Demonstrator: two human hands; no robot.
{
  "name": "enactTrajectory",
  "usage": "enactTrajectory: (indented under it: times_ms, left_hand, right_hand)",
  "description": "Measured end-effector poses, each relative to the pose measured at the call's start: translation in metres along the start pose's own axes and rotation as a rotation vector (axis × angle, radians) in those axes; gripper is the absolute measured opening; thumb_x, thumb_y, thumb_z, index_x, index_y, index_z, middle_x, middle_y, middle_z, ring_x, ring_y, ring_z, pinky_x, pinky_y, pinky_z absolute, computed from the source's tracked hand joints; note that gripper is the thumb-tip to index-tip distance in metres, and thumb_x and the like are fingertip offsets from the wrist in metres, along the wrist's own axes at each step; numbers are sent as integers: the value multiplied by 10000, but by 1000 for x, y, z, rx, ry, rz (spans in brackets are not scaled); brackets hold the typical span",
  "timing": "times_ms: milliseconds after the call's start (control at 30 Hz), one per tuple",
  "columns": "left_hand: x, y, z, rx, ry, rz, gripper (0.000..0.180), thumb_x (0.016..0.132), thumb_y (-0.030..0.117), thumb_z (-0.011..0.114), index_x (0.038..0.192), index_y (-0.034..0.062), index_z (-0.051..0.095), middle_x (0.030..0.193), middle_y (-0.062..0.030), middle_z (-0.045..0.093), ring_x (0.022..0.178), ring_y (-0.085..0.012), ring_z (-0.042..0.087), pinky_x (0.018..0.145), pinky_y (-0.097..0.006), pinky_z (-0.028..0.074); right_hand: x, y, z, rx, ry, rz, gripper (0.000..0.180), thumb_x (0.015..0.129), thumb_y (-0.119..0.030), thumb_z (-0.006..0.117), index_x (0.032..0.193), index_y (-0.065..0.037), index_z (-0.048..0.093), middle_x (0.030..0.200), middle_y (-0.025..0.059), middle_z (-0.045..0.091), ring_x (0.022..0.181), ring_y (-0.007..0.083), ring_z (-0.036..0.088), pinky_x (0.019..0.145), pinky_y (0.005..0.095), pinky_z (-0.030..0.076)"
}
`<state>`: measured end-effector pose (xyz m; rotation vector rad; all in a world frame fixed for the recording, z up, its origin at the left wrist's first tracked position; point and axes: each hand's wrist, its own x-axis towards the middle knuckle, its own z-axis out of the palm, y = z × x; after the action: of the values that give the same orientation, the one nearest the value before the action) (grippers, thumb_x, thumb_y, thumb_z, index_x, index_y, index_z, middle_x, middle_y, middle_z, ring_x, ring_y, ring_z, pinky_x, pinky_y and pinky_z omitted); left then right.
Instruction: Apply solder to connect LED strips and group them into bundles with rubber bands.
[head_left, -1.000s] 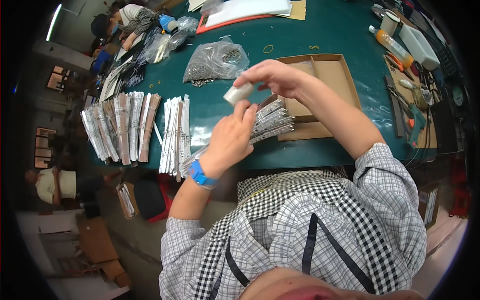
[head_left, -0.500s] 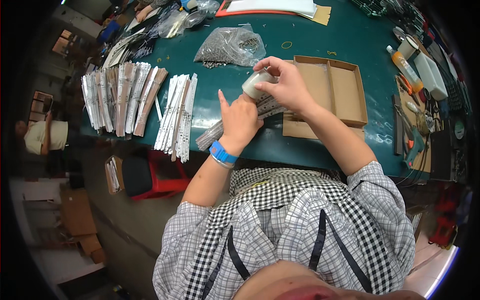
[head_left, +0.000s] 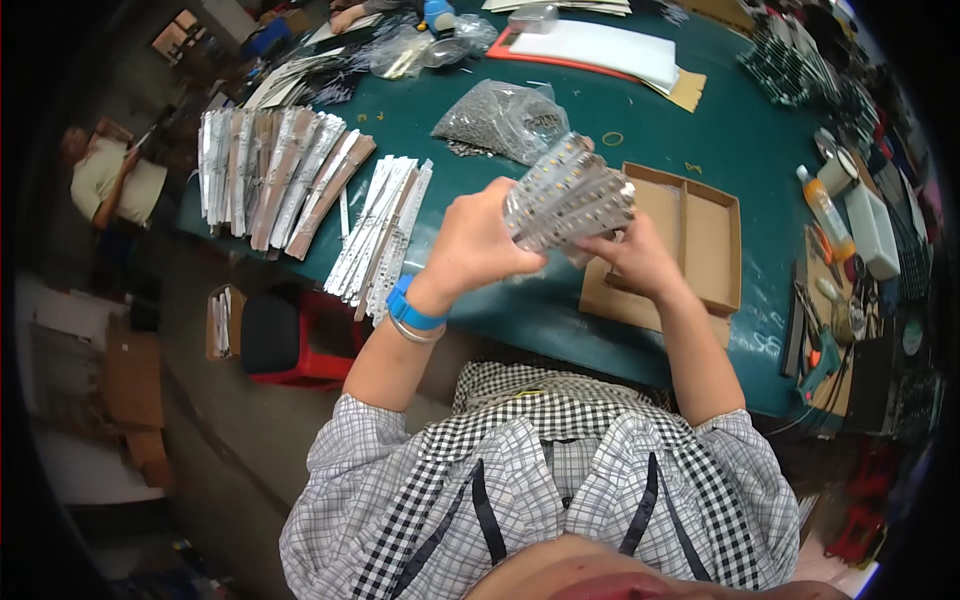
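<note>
Right now you hold a fanned bundle of LED strips (head_left: 568, 197) up above the green table (head_left: 700, 130), both hands closed on it: your left hand (head_left: 478, 243) grips the near end from the side while your right hand (head_left: 632, 258) supports it from below, so the strips stay squared together. Just beyond sits the open cardboard tray (head_left: 700, 235), and more strips lie sorted in rows (head_left: 385, 235) to your left

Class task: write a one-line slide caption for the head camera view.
Both hands, left hand and right hand, hold a bundle of LED strips above a green table.
</note>
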<state>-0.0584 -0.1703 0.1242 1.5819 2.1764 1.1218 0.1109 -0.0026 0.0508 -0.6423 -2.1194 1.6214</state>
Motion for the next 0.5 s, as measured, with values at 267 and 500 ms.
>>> enactTrajectory:
  times_ms: [267,500]
  left_hand:
    - [-41,17,31,676,-149,301,319,671,151,734,939,67,581,801,-77,629,761,-258,653,729,-404,434]
    - [-37,-46,85,718,198,242,190,709,201,688,883,194,612,880,12,602,916,-178,566,752,-401,367]
  right_hand:
    - [39,-82,-29,401,-525,-3,539,806,-164,713,1300,26,608,1219,116,667,1093,189,616,957,311,459]
    - [-18,-98,44,-139,67,-428,358,759,3,746,1097,-33,635,1032,88,567,951,215,604,863,328,491]
